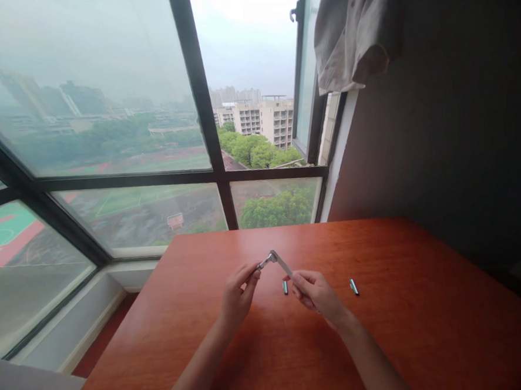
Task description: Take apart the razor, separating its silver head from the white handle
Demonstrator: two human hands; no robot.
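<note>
My left hand (pixel 238 291) and my right hand (pixel 314 291) hover over the red-brown wooden table (pixel 411 322), both pinched on a small silver tool (pixel 275 260) bent at a joint. The left fingers grip its short metal end, the right fingers hold its pale, longer handle. Right below the tool, between my hands, a small teal and silver cylinder (pixel 285 288) lies on the table. A second cylinder of the same kind (pixel 354 286) rests to the right of my right hand.
A large window with dark frames (pixel 196 91) stands behind the table, looking out on buildings and sports fields. A pale shirt (pixel 353 39) hangs at the top right beside a dark wall (pixel 459 125). The table's left edge drops to a white sill.
</note>
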